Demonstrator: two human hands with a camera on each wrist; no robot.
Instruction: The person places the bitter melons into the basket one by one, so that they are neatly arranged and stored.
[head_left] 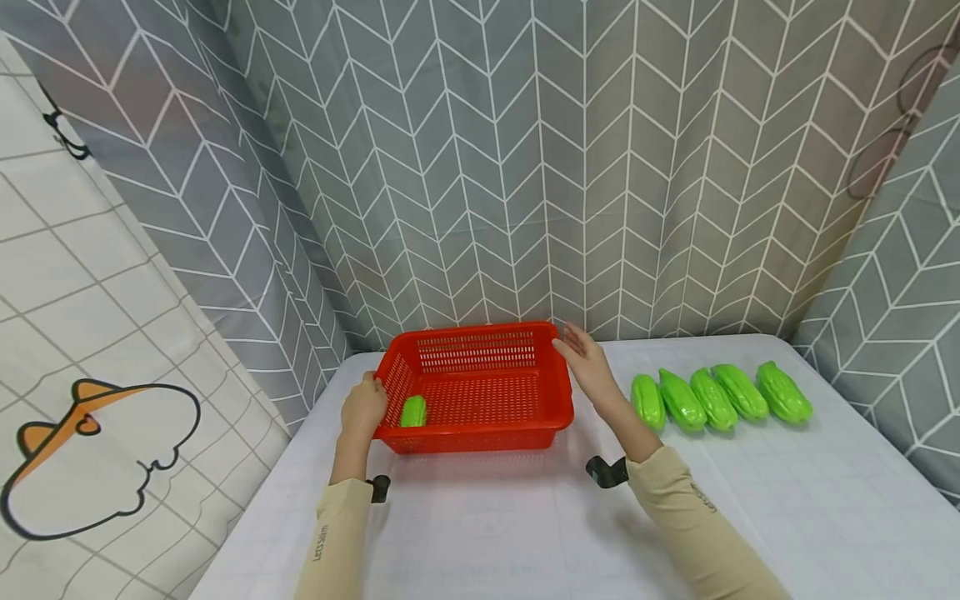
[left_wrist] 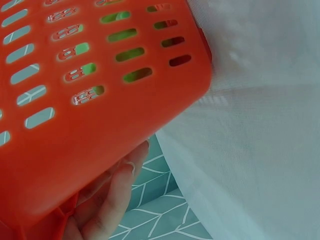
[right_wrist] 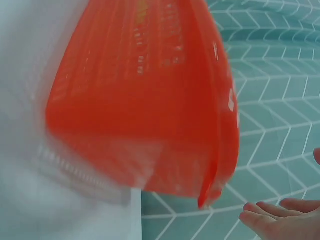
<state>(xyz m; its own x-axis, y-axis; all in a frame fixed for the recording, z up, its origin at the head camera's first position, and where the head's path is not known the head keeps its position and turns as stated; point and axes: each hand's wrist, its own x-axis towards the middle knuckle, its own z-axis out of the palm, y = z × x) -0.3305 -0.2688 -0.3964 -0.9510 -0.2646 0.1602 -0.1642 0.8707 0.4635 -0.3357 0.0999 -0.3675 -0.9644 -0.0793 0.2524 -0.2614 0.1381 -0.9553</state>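
Observation:
A red plastic basket (head_left: pixel 480 428) with slotted walls stands on the table, one green ridged bitter melon (head_left: pixel 413 411) lying inside at its left end. My left hand (head_left: pixel 365 405) grips the basket's left rim; in the left wrist view its fingers (left_wrist: pixel 117 192) curl under the rim. Beside the basket's right end is my right hand (head_left: pixel 590 365), fingers relaxed and nothing held. The right wrist view shows its fingertips (right_wrist: pixel 262 210) apart from the basket, which is blurred there.
Several more green bitter melons (head_left: pixel 715 400) lie in a row on the white-covered table (head_left: pixel 480 533), to the right of my right hand. A grey patterned curtain (head_left: pixel 480 167) hangs behind the table's back edge. Dark wrist devices (head_left: pixel 606 472) show below both hands.

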